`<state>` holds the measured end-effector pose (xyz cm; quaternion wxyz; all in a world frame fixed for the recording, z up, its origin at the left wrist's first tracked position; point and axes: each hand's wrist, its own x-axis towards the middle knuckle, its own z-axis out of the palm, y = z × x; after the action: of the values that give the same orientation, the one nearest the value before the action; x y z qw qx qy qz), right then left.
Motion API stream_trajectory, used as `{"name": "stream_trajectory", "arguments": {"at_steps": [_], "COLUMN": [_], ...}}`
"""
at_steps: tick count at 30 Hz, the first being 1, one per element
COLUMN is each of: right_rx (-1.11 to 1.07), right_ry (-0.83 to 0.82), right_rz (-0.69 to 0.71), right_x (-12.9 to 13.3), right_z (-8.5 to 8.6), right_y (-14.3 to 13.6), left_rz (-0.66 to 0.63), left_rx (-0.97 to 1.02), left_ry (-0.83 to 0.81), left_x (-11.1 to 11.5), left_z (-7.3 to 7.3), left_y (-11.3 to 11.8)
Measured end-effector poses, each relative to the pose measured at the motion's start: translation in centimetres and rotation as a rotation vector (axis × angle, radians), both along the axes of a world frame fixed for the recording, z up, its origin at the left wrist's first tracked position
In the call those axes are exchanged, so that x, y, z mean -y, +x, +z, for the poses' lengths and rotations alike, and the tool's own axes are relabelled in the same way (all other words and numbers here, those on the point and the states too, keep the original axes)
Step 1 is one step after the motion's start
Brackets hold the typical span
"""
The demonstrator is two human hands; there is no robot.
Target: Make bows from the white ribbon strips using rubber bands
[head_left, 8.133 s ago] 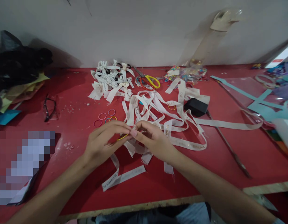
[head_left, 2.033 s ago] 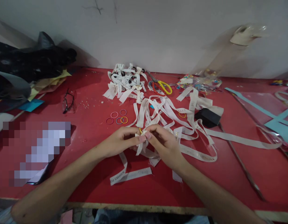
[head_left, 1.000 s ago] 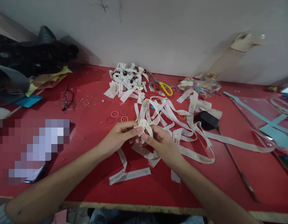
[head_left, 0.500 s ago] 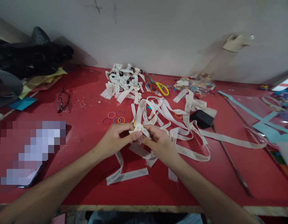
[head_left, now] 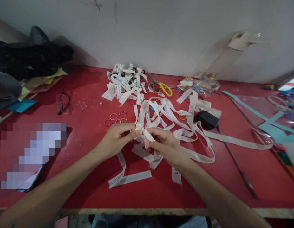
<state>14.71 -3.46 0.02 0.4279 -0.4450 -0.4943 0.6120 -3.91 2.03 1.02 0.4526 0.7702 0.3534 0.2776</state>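
Observation:
Between my hands is a small white ribbon bow (head_left: 139, 126), gathered at its middle, with a bit of yellow band at its upper edge. My left hand (head_left: 119, 136) pinches the gathered part between thumb and fingers. On the other side, my right hand (head_left: 164, 142) grips the bow's right-hand tail, its fingers partly hiding it. Loose lengths of printed white ribbon (head_left: 158, 114) lie beyond and beneath both hands. A cut printed strip (head_left: 137, 178) rests nearer to me. Several coloured rubber bands (head_left: 113, 116) lie just beyond my left hand.
A pile of finished-looking ribbon bows (head_left: 124, 80) stands by the wall, beside yellow-and-red-handled scissors (head_left: 164, 89). Eyeglasses (head_left: 63, 102) and a blurred-out device (head_left: 45, 155) are on the left. A black block (head_left: 206, 119), a thin rod (head_left: 239, 171) and plastic packets (head_left: 204, 86) lie rightward.
My right hand has shifted slightly right and down, drawing the bow's tail out from the gathered middle. My left hand keeps its pinch, and the bow has turned a little.

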Motion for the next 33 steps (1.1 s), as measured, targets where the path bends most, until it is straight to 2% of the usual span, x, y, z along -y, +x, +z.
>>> {"name": "stream_trajectory", "arguments": {"at_steps": [6, 11, 16, 21, 28, 33], "right_rx": [0.027, 0.017, 0.085, 0.158, 0.258, 0.282], "right_ry": [0.030, 0.073, 0.117, 0.158, 0.188, 0.221], "right_rz": [-0.020, -0.061, -0.127, -0.100, -0.061, -0.069], "right_x": [0.06, -0.01, -0.07, 0.08, -0.16, -0.05], "right_z": [0.36, 0.27, -0.08, -0.25, -0.31, -0.21], "right_y": [-0.21, -0.26, -0.35, -0.27, -0.09, -0.18], "left_rz": [-0.038, -0.141, -0.159, 0.056, -0.062, -0.036], "left_rx": [0.071, 0.036, -0.037, 0.056, 0.009, -0.006], "left_ry": [-0.110, -0.067, 0.013, 0.110, 0.372, 0.508], "left_x": [-0.27, -0.03, 0.13, 0.24, -0.02, -0.16], "left_z": [-0.40, -0.08, -0.14, -0.39, -0.10, -0.31], "left_y": [-0.19, -0.20, -0.15, -0.22, -0.50, -0.54]}}
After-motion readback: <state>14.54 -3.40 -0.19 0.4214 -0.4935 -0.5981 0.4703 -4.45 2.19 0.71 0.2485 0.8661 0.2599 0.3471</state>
